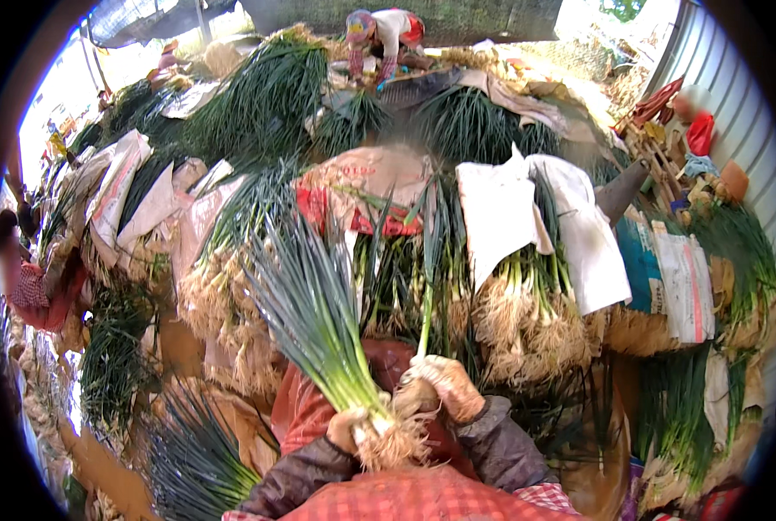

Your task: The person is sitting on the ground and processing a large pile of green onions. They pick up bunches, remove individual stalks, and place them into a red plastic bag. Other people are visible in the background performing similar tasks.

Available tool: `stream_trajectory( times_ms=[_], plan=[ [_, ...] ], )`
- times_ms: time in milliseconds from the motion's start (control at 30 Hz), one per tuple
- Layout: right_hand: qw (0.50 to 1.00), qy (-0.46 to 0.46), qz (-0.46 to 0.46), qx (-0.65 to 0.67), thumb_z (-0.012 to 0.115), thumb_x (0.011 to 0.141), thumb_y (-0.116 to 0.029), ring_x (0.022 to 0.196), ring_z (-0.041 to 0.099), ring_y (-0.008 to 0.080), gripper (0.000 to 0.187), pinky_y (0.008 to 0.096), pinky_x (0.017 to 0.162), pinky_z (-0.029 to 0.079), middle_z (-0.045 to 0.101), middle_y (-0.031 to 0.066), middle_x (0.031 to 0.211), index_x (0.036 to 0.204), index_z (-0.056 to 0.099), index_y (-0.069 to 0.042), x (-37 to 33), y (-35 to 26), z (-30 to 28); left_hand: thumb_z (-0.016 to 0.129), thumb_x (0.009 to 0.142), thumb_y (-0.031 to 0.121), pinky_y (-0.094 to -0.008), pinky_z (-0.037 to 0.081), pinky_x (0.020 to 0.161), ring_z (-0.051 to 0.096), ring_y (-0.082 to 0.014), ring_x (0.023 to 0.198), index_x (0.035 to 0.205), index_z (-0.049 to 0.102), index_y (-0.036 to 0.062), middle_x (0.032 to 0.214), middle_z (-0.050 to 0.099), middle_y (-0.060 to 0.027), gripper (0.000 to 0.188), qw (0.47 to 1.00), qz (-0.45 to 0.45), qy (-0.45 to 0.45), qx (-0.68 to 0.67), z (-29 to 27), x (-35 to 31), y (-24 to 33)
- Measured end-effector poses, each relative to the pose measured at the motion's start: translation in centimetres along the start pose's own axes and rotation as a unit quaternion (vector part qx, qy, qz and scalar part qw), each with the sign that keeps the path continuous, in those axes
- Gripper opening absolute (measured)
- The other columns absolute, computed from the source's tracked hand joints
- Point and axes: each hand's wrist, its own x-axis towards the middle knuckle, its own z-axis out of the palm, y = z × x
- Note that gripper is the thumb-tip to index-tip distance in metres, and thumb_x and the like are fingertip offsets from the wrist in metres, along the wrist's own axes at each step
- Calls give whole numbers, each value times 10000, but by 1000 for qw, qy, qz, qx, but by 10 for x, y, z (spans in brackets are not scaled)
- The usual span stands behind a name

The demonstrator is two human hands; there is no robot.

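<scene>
A thick bunch of green onions (323, 334) leans up and to the left from my lap, its pale roots toward me. My left hand (345, 431) is closed round the bunch near its white base; the stalks and roots partly hide the fingers. Just right of the roots, my right hand (450, 387), in a soiled light glove, pinches the white end of a single green onion (426, 314). That stalk stands nearly upright, its dark leaves reaching toward the pile ahead. A red apron (305, 404) covers my lap beneath both hands.
Ahead lies a heap of rooted green onions (531, 321), partly covered by white sacks (496, 208) and a tan-and-red sack (366, 178). More onions (197, 451) lie at my lower left. Another person (392, 35) bends over the far pile; one in red (49, 291) is at left.
</scene>
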Motion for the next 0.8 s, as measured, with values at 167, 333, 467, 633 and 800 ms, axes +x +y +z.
stream_trajectory(
  times_ms=[167,333,467,633,800],
  plan=[
    [996,16,-14,-90,592,931,-185,770,625,140,231,279,697,499,683,74,852,959,692,21,-5,27,13,596,838,209,-410,547,907,649,-303,1032,1362,417,-80,1225,599,-234,625,998,-39,11,-47,40,1,6],
    [965,181,0,-190,577,955,-345,624,574,202,359,361,600,470,589,66,686,889,662,-3,36,14,9,552,875,242,-299,546,800,647,-189,981,1272,532,-82,1144,655,-182,512,996,-36,26,74,21,-4,2],
    [780,174,-89,-594,610,896,-390,715,622,356,389,449,652,488,617,176,738,749,583,-31,71,17,-1,527,891,224,-314,577,749,674,-243,934,1218,561,-83,1079,674,-218,450,979,-25,-14,203,17,4,-7],
    [816,34,-198,-542,604,878,-301,642,619,294,252,398,583,510,590,118,652,763,645,-80,46,14,-5,530,906,303,-193,478,557,621,-86,697,1237,581,-49,958,724,-123,486,967,-38,23,250,25,-3,-4],
    [994,19,-108,24,645,923,-222,565,544,135,267,260,500,470,591,60,665,750,591,-26,-34,-56,3,522,917,316,-165,420,501,572,-51,606,1251,581,-52,966,728,-105,500,970,-31,21,241,26,-10,-5]
  ],
)
